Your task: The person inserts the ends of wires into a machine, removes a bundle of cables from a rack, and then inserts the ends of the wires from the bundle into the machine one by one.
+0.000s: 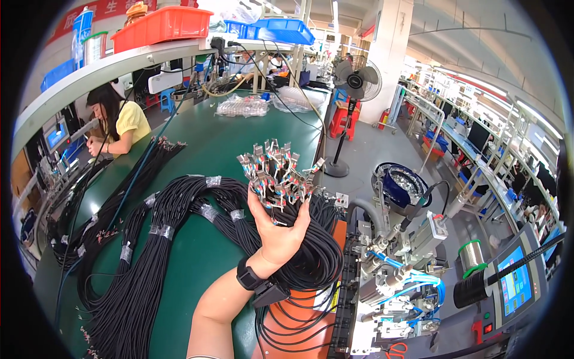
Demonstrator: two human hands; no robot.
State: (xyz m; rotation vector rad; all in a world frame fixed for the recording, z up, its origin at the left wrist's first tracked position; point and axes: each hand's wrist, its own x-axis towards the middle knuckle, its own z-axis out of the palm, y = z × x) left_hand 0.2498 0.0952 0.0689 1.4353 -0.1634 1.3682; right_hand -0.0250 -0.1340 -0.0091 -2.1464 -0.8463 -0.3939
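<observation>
One held cable bundle [314, 251], one standing fan [357, 79] and two silver spools [473, 253] show.

Open far, hemmed in near

A hand could pass over the far green bench [206, 142], short of the plastic bags [242, 106]. Nearer, a narrower gap parts bound black cables [150, 263] at left from the left forearm [216, 302]; at right, the machine [397, 287] blocks the way beside the held cables [317, 251].

Head-worn fisheye, downward view
</observation>
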